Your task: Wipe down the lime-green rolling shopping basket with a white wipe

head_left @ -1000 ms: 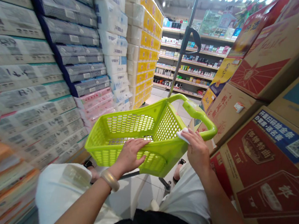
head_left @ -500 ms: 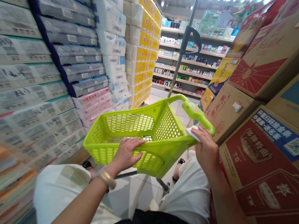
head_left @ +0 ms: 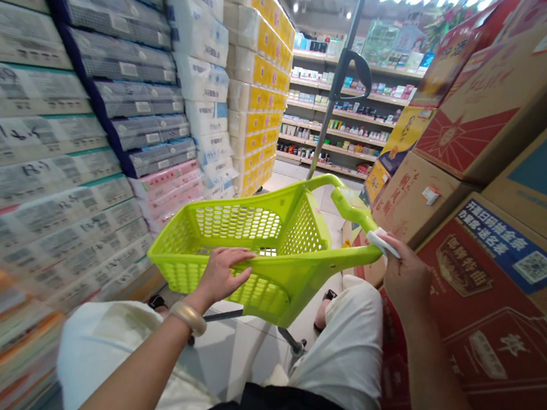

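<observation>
A lime green plastic shopping basket [head_left: 230, 229] stands tilted in front of my knees in a narrow store aisle. My left hand [head_left: 221, 274] grips its near rim, fingers curled over the edge. My right hand [head_left: 403, 272] is closed on a small white cloth [head_left: 380, 240] and presses it against the right end of the basket's green handle [head_left: 353, 209]. A pale bangle sits on my left wrist. The basket looks empty.
Stacked tissue packs [head_left: 129, 112] wall the left side. Red and brown cartons [head_left: 489, 287] are piled close on the right. A grey pull handle pole [head_left: 343, 80] rises behind the basket. Store shelves [head_left: 344, 127] lie ahead, and a tiled floor [head_left: 233, 354] shows between my legs.
My right hand slid the cloth rightward along the handle to its right end. The basket tipped slightly left and down. My left hand kept its grip on the rim.
</observation>
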Demonstrator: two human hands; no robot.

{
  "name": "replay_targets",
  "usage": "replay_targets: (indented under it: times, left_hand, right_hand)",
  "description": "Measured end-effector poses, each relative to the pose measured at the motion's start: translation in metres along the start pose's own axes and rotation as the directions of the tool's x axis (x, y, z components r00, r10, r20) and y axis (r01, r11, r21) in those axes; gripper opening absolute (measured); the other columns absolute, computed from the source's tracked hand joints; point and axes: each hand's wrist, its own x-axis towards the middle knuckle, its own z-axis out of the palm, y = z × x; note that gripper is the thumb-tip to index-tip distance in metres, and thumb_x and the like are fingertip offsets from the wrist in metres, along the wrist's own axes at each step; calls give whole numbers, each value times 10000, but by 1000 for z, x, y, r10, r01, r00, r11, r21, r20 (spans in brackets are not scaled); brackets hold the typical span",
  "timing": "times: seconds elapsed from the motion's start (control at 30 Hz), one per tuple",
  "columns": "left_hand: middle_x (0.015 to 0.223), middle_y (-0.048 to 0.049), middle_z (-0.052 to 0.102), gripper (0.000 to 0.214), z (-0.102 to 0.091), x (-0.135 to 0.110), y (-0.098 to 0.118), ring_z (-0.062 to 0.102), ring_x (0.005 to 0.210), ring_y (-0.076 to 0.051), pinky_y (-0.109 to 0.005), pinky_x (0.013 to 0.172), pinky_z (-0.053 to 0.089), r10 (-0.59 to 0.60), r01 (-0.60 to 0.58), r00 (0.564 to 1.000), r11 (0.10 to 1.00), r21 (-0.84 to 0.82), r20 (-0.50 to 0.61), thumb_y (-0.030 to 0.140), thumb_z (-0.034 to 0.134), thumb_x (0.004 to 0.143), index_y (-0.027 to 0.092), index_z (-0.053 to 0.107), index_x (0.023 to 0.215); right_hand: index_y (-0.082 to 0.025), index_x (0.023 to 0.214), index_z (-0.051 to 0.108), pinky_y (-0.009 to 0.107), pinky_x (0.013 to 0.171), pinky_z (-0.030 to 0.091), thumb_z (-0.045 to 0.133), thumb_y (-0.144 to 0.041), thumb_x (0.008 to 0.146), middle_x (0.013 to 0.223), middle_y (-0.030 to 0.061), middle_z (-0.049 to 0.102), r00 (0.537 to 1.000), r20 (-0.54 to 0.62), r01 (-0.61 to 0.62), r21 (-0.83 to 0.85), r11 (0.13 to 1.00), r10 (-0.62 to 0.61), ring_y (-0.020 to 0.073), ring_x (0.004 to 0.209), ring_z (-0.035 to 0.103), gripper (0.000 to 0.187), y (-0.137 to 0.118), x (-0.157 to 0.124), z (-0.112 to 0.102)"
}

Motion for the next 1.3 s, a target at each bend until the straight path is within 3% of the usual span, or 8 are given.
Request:
replay_targets:
  times: [0.23, 0.4, 0.57, 0.7, 0.87, 1.0, 1.2, 1.3]
  left_hand:
    - [1302, -78, 657, 420, -4, -2, 8, 468, 1342, -329, -636, 1148, 195, -2, 8, 999, 994, 108, -51, 383, 552, 841, 255, 628, 1233]
    - [1467, -115, 498, 604, 0, -6, 60, 383, 1407, -301, -551, 1180, 252, 108, -108, 994, 994, 16, -26, 362, 523, 875, 218, 412, 1451]
    - [1493, -117, 462, 677, -2, 3, 119, 381, 1410, -295, -514, 1191, 270, 232, -229, 973, 966, -119, 14, 320, 564, 857, 225, 343, 1490]
    - [1448, -125, 512, 671, -4, 6, 143, 422, 1379, -307, -521, 1166, 288, 259, -256, 966, 957, -133, 8, 325, 574, 840, 210, 366, 1468]
    - [1227, -72, 676, 405, -9, 0, 142, 533, 1262, -297, -511, 1125, 283, 186, -195, 979, 974, -112, -85, 307, 602, 805, 230, 586, 1202]
    - [1187, -55, 693, 393, -16, -3, 135, 552, 1227, -294, -485, 1092, 308, 167, -177, 983, 974, -142, -78, 268, 618, 764, 247, 610, 1157]
    - [1168, -76, 695, 363, -21, -2, 132, 554, 1213, -283, -452, 1060, 321, 189, -199, 979, 964, -178, -70, 392, 572, 821, 218, 605, 1137]
    - [1157, -52, 700, 359, -21, -3, 133, 557, 1201, -272, -437, 1056, 308, 186, -195, 980, 962, -192, -65, 326, 609, 778, 232, 605, 1124]
  right_hand:
    - [-221, 1046, 725, 373, 968, 556, 483, -176, 912, 1097, 67, 754, 999, 27, 42, 99, 994, -45, 235, 1100, 693, 280, -26, -8, -1]
    - [-224, 1069, 715, 425, 1046, 509, 482, -201, 944, 1114, 76, 743, 998, 40, 44, 203, 978, -53, 239, 1143, 668, 265, -40, -18, 0]
    - [-242, 1117, 693, 460, 1104, 462, 463, -181, 960, 1151, 71, 726, 992, 72, 79, 303, 950, -105, 228, 1172, 649, 285, -62, -33, -3]
    - [-263, 1140, 676, 467, 1095, 472, 451, -114, 953, 1100, 50, 744, 973, 102, 151, 399, 904, -207, 217, 1168, 652, 328, -86, -42, -7]
    - [-259, 1125, 684, 421, 1077, 493, 438, -101, 958, 1102, 43, 751, 962, 120, 161, 480, 863, -246, 200, 1160, 661, 337, -87, -35, -3]
    - [-250, 1121, 696, 412, 1081, 490, 448, -153, 972, 1131, 57, 745, 987, 99, 72, 448, 891, -129, 205, 1169, 658, 306, -85, -32, 3]
    - [-265, 1154, 691, 431, 1091, 481, 459, -102, 960, 1158, 49, 740, 924, 143, 221, 558, 800, -355, 209, 1221, 624, 343, -101, -42, -3]
    - [-256, 1148, 695, 422, 1079, 491, 442, -119, 972, 1157, 55, 739, 956, 141, 152, 513, 845, -258, 206, 1200, 638, 337, -93, -37, -1]
